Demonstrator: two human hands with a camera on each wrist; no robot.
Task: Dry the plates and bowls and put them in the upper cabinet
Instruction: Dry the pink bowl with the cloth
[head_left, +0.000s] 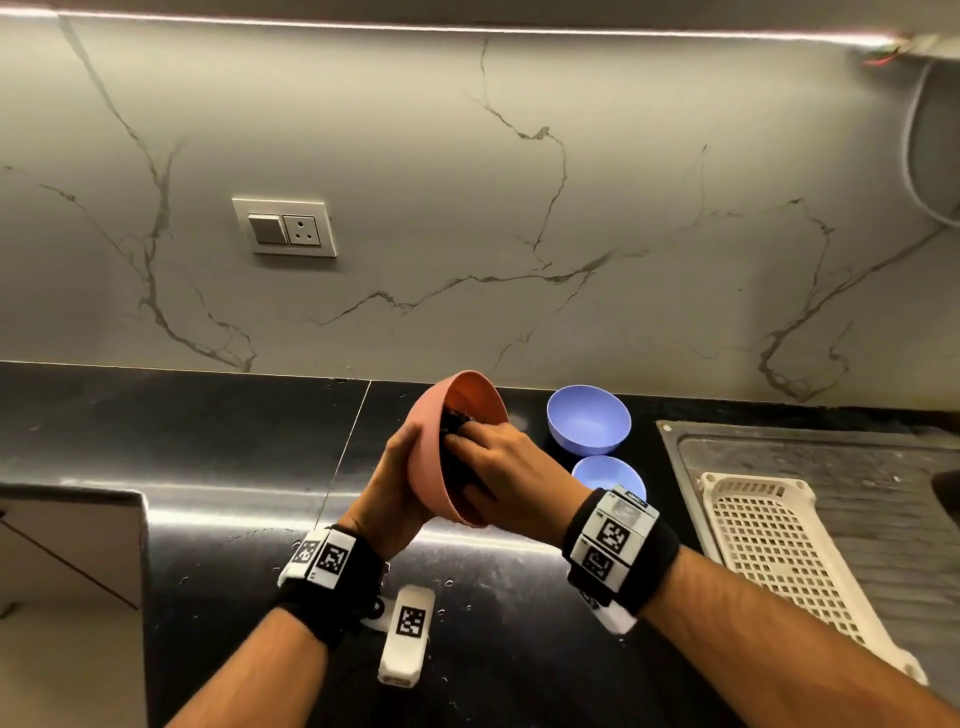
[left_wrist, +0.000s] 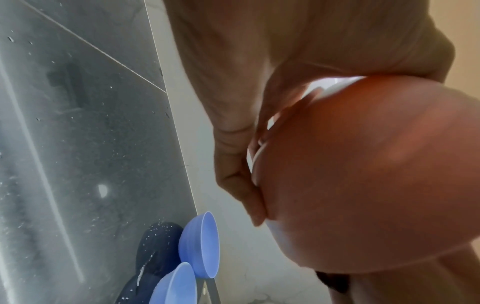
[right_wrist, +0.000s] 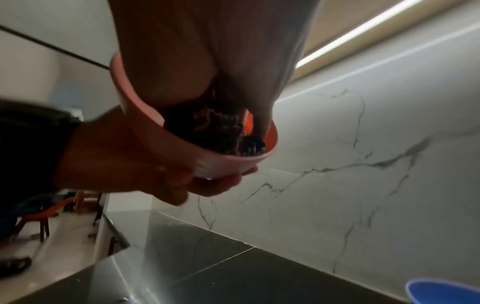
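Observation:
A pink bowl (head_left: 436, 431) is held tilted above the black counter, its mouth turned to the right. My left hand (head_left: 397, 467) cups its outer wall (left_wrist: 363, 174) from the left. My right hand (head_left: 493, 457) reaches into the bowl and grips a dark cloth (head_left: 457, 421) pressed against the inside; the right wrist view shows the cloth (right_wrist: 215, 129) bunched in the bowl (right_wrist: 145, 131). Two blue bowls stand on the counter to the right, one at the back (head_left: 588, 418) and one nearer (head_left: 610, 475), partly hidden by my right wrist.
A white perforated basket (head_left: 779, 551) lies on the steel draining board (head_left: 831, 457) at the right. A small white tagged device (head_left: 408, 639) lies on the wet counter (head_left: 208, 441) below my hands. A socket plate (head_left: 284, 227) is on the marble wall. Another dark cloth (left_wrist: 158, 246) lies by the blue bowls.

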